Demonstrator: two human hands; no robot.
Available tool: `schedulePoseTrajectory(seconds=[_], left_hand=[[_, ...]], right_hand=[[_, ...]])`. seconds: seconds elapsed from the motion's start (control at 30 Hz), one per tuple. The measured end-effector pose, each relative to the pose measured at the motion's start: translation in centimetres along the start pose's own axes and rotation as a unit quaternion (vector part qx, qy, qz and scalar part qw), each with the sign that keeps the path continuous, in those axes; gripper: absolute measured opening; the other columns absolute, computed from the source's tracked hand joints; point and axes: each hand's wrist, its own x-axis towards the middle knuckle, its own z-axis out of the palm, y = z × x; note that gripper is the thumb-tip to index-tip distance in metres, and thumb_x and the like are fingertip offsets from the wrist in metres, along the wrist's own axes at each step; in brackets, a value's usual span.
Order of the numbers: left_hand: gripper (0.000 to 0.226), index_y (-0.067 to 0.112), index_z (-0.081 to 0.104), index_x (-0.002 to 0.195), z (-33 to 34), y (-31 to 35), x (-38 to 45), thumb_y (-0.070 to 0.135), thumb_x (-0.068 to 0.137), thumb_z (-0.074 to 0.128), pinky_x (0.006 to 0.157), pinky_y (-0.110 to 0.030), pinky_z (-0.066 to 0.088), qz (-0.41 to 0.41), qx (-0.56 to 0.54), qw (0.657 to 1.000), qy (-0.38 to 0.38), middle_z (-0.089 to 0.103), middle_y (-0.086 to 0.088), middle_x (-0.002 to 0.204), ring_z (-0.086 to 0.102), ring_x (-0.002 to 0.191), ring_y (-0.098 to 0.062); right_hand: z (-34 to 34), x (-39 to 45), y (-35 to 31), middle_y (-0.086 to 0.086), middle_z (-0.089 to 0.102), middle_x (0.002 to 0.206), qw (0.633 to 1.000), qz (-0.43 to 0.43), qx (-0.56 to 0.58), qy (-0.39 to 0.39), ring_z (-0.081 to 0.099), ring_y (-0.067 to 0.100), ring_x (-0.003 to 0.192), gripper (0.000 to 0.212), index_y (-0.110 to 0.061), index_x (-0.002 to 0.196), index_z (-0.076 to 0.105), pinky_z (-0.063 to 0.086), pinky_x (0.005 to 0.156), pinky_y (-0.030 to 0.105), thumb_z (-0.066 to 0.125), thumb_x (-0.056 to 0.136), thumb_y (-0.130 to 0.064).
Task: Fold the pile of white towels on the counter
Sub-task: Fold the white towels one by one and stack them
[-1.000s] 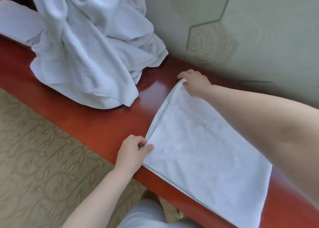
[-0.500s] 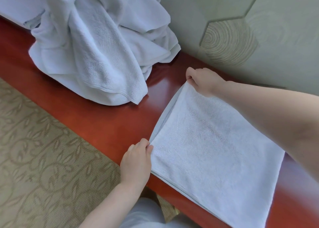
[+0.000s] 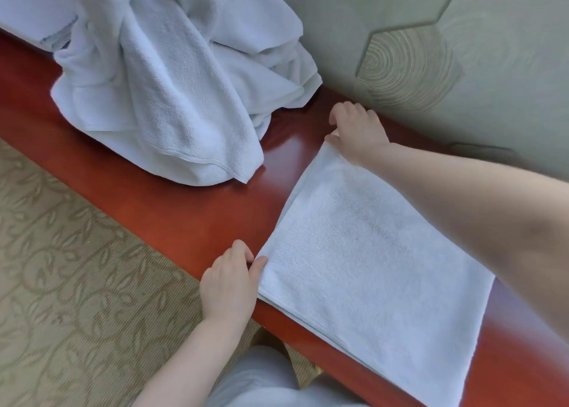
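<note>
The pile of white towels (image 3: 172,83) is lying far left on the counter (image 3: 191,218). The left hand (image 3: 229,286) is pinching the folded towel's (image 3: 369,271) near-left corner; the right hand (image 3: 357,132) is gripping its far corner.

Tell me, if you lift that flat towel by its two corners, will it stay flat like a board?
Probably not. The folded towel is soft terry like the crumpled pile, so it would likely sag and its layers fall open. It looks light. The left hand and right hand pinch only corners. It may slide easily on the shiny counter.
</note>
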Motion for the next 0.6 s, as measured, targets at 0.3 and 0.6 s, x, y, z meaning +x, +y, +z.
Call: schedulePoseTrajectory(seconds=[0.3,0.6], left_hand=[[0.054,0.014,0.049,0.143,3.9,10.1,0.5,0.021,0.091,0.063,0.117,-0.050,0.024,0.380,-0.007,0.925,-0.007,0.037,-0.008,0.155,0.030,0.145,-0.030],[0.067,0.032,-0.014,0.154,6.5,9.7,6.3,0.057,0.099,0.017,0.117,-0.044,-0.017,0.337,0.156,0.926,-0.070,-0.027,0.005,0.159,-0.033,0.143,-0.018]], right_hand=[[3.8,-23.0,-1.2,0.002,0.037,0.155,0.927,0.318,0.141,0.138,0.028,0.024,0.146,0.044,-0.017,0.140,0.049,0.021,0.114,0.040,0.051,0.096,-0.012],[6.3,-30.7,0.0,-0.007,-0.023,0.160,0.871,0.490,0.033,-0.005,-0.027,0.013,0.145,0.065,-0.029,0.150,-0.021,-0.016,0.119,0.039,0.013,0.100,-0.052]])
